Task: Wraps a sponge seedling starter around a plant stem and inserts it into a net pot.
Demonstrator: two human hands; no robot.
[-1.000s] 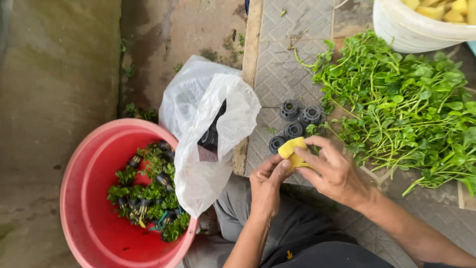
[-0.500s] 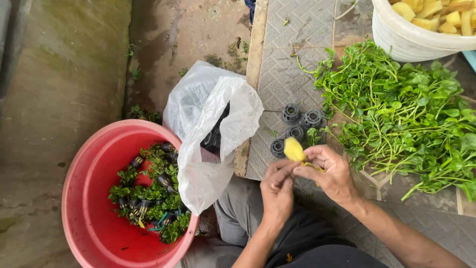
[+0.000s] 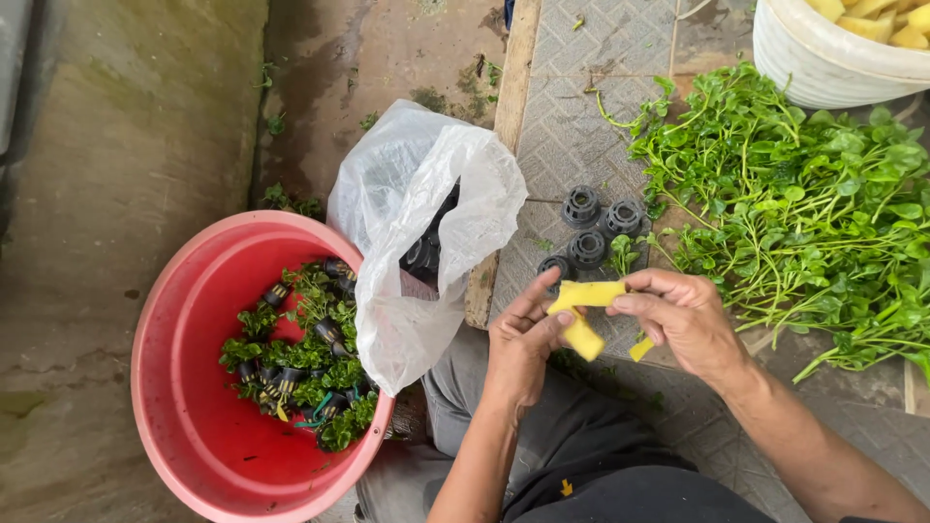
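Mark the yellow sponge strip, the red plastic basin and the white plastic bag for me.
yellow sponge strip (image 3: pixel 584 293), head view, its upper flat part.
red plastic basin (image 3: pixel 174 320), head view, bare inner wall.
white plastic bag (image 3: pixel 407 174), head view, its crumpled top.

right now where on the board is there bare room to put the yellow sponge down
Bare patterned board lies above the black net cups, between the white plastic bag and the leafy stems. Near both hands, cups and greens crowd it.

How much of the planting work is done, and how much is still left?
Done: the red tub holds a cluster of black pots with green sprigs. In hand: the left hand and right hand hold a yellow sponge strip. Left: four empty black pots, a pile of greens, and more sponge pieces in the white bucket.
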